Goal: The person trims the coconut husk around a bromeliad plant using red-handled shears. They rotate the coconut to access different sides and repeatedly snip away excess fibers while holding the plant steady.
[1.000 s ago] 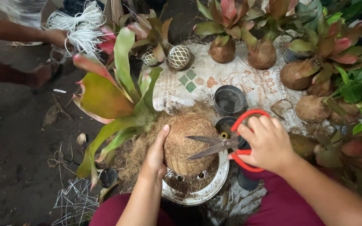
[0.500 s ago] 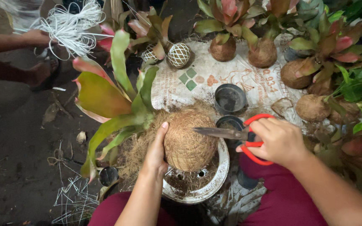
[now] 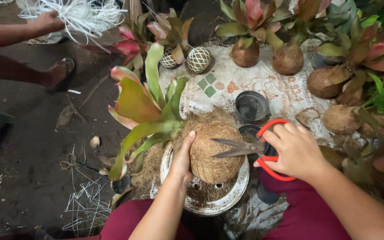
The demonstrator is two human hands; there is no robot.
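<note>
Steadying husk ball (image 3: 216,153) with left hand (image 3: 182,161); right hand (image 3: 295,150) grips open scissors (image 3: 250,149); we risk nicking thumb.

A plant nursery work area: potted bromeliads (image 3: 250,18), coir balls (image 3: 339,118), dirt floor (image 3: 32,146).

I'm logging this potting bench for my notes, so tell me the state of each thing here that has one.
Scissors: blades open, over the ball.
Coir ball: on its side, plant attached.
Left hand: steadying the coir ball.
Right hand: gripping the scissors.
Black pot: upright, empty.
White dish: under the ball, littered with fibre.
</note>
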